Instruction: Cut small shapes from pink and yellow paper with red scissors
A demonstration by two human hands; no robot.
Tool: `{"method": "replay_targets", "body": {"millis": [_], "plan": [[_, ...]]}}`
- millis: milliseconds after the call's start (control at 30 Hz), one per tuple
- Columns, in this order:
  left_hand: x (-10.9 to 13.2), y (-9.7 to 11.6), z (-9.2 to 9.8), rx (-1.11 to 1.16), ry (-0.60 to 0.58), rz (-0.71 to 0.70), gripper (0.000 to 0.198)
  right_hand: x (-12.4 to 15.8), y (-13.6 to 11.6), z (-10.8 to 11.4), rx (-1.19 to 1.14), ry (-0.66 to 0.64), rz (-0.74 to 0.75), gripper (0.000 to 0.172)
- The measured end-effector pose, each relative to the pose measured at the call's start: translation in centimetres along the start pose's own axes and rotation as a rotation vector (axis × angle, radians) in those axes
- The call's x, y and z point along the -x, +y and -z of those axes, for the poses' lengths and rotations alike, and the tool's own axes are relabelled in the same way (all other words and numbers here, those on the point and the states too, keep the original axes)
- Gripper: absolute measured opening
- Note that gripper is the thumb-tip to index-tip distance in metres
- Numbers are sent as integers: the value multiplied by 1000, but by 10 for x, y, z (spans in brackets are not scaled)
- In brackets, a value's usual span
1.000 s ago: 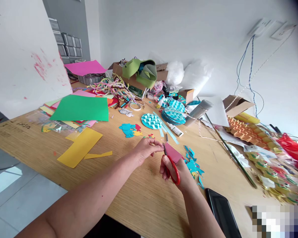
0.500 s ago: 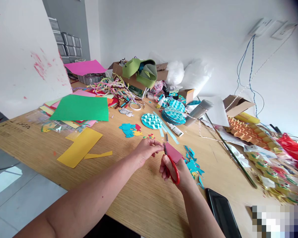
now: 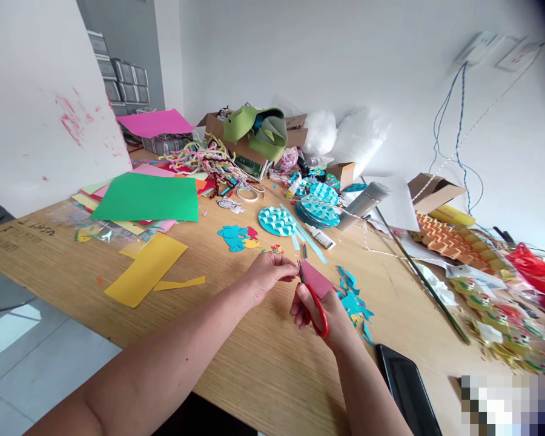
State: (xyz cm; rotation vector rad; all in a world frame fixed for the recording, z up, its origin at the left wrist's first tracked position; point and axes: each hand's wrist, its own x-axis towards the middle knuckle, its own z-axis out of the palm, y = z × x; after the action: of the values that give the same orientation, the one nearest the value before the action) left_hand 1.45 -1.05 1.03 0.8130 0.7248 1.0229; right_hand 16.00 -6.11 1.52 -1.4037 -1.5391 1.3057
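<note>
My right hand (image 3: 333, 321) is wrapped around red-handled scissors (image 3: 320, 310), their blades pointing up and away at the edge of a pink piece of paper (image 3: 316, 279). Beside the blade tips, my left hand (image 3: 269, 277) pinches the left edge of that paper; the pinched bit is mostly hidden by the fingers. Blue paper scraps (image 3: 354, 303) lie by my right wrist. Farther off, a blue fish cutout (image 3: 234, 237) rests with small red and yellow cutouts (image 3: 252, 243).
Yellow paper (image 3: 148, 269) and a stack topped by a green sheet (image 3: 149, 197) lie left. A honeycomb-textured blue disc (image 3: 277, 221), a glue bottle (image 3: 321, 237) and a grey cylinder (image 3: 366, 204) stand or lie beyond my hands. A black phone (image 3: 406, 387) is near my right forearm.
Almost nothing differs. The fingers of my left hand have shifted slightly at the paper's edge, and the scissors stay at nearly the same spot.
</note>
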Motion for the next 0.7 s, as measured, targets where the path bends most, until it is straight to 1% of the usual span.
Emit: {"method": "replay_targets", "body": {"millis": [300,467,700], "plan": [[0,1,1,-17,-9,6,16,-1,1,3,-1,-25,4,45],[0,1,2,-31,-10,9,16,0,0,4,21,-23,-15,41],[0,2,2,-29,-16,2,17,-1,3,5,15,-16,-31,41]]}}
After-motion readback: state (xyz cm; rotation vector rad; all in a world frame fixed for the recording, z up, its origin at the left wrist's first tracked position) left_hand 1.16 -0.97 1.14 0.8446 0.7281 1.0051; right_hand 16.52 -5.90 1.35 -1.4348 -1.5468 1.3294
